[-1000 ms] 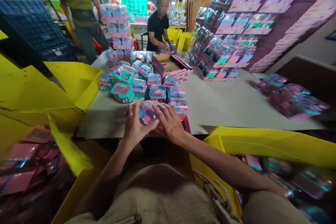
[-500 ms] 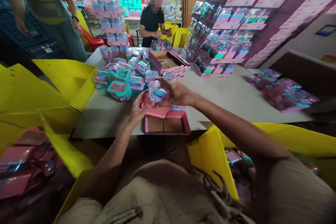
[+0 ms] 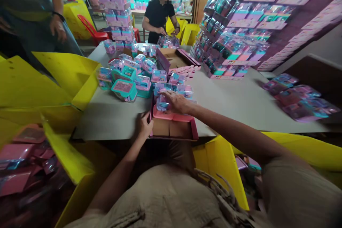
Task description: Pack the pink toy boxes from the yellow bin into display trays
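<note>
A shallow pink display carton (image 3: 173,128) lies at the table's near edge, its brown inside bare at the front. In its back part sit lunch boxes with coral bases and clear lids holding small coloured items. My left hand (image 3: 145,125) is closed on the carton's left wall, near the front corner. Over the carton, my right hand (image 3: 176,103) is closed around one lunch box (image 3: 161,104) from above and the right, covering part of its clear lid. Behind it are more clear-lidded boxes (image 3: 184,90). A teal lunch box (image 3: 124,90) lies left of the carton.
Yellow bins flank me; the left bin (image 3: 66,164) holds pink boxes. Another pink carton (image 3: 177,60) lies farther back. Packed cartons are stacked high (image 3: 227,50) at right. A co-worker (image 3: 160,17) handles packages across the table; another person (image 3: 40,14) stands at left.
My right hand has brought the lunch box down into the carton's back part. My left hand has let go of the coral box and moved down to the carton's left wall.
</note>
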{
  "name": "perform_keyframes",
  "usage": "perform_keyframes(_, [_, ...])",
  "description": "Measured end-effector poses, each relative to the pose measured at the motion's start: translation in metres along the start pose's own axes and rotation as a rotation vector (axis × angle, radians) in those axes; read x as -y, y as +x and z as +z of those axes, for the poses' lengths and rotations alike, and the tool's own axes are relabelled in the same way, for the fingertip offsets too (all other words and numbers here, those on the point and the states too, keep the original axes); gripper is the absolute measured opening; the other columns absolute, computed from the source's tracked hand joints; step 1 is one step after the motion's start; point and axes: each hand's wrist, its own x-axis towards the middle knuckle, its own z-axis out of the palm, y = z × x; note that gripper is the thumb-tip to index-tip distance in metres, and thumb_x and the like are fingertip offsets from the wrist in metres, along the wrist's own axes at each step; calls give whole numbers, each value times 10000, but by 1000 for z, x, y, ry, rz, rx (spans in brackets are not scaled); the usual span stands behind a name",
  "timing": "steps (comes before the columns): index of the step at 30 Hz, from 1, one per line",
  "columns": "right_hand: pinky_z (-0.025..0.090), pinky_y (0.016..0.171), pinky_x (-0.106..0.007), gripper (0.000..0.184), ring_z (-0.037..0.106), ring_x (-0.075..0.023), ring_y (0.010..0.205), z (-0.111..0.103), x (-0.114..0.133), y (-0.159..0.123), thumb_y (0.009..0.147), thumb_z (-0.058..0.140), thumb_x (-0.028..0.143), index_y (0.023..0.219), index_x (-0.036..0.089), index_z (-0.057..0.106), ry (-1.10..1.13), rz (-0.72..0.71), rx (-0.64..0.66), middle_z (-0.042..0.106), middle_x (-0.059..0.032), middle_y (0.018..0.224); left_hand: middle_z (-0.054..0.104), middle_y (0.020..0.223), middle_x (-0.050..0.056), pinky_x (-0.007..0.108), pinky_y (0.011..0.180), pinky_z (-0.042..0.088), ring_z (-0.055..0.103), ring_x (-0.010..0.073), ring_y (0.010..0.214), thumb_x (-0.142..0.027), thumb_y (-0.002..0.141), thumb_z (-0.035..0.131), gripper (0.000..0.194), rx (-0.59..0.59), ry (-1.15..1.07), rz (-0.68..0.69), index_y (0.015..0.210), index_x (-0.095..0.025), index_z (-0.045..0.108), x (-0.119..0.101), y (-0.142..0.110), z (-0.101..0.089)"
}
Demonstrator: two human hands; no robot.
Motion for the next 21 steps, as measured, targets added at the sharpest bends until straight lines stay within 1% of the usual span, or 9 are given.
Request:
perform_keyframes(3, [441,1170,-610,1024,520,-431,1448,13,7,14,762,957,403,1580,61,446,-64,40,52,539,-309,1543,702,1107,112,442,1059,552,663,289,1122,-153,811,567,474,28,17,9,1247,-213,745,3,0,1])
perform_keyframes(5, [401,1198,-626,1046,501,-438,1457,17,10,20,759,960,408,1590,49,435,-82,18,54,520,-316,1554,675,1053,108,447,1049,555,660,288,1094,-162,822,580,445,60,35,14,1234,-203,743,5,-1,-1])
perform_keyframes(8, [403,1196,-610,972,499,-411,1440,5,9,12,848,875,511,1601,81,436,-44,-84,-13,522,-273,1555,623,1189,139,486,1082,537,647,301,1136,-208,818,671,575,15,48,45,1392,-170,647,-2,3,-16])
perform_keyframes(10, [428,1182,-576,832,506,-368,1414,-9,2,-8,956,738,578,1596,126,457,-6,-83,-163,545,-229,1530,552,1369,177,522,1150,488,605,328,1265,-297,831,759,767,-94,56,174,1545,-179,507,-16,13,-31])
perform_keyframes(12, [459,1153,-549,681,524,-340,1362,-18,-8,-35,1033,609,584,1555,155,520,-5,-2,-313,595,-199,1447,500,1492,190,553,1235,399,515,359,1415,-385,846,811,876,-119,93,403,1612,-209,424,-36,29,-42])
perform_keyframes(14, [482,1115,-548,562,553,-332,1283,-19,-18,-60,1080,520,542,1498,173,593,-40,63,-330,641,-180,1346,522,1518,172,582,1288,315,442,374,1497,-417,879,804,803,21,171,603,1588,-234,473,-56,46,-44])
perform_keyframes(17, [489,1088,-585,513,574,-334,1229,-6,-29,-84,1121,413,468,1496,180,613,-111,77,-252,644,-183,1339,556,1495,153,580,1284,338,437,361,1513,-424,950,728,601,224,258,667,1506,-250,575,-74,57,-32])
perform_keyframes(19, [492,1079,-601,523,576,-337,1235,3,-33,-89,1133,373,443,1541,187,576,-131,51,-259,625,-193,1375,518,1526,168,563,1263,384,432,348,1524,-424,980,689,586,237,252,666,1518,-240,550,-74,55,-26])
perform_keyframes(21, [500,1068,-610,536,573,-345,1249,8,-35,-91,1127,402,447,1592,210,523,-113,5,-310,609,-200,1400,456,1578,191,561,1253,395,419,344,1538,-430,978,694,667,159,231,666,1571,-235,457,-64,52,-27])
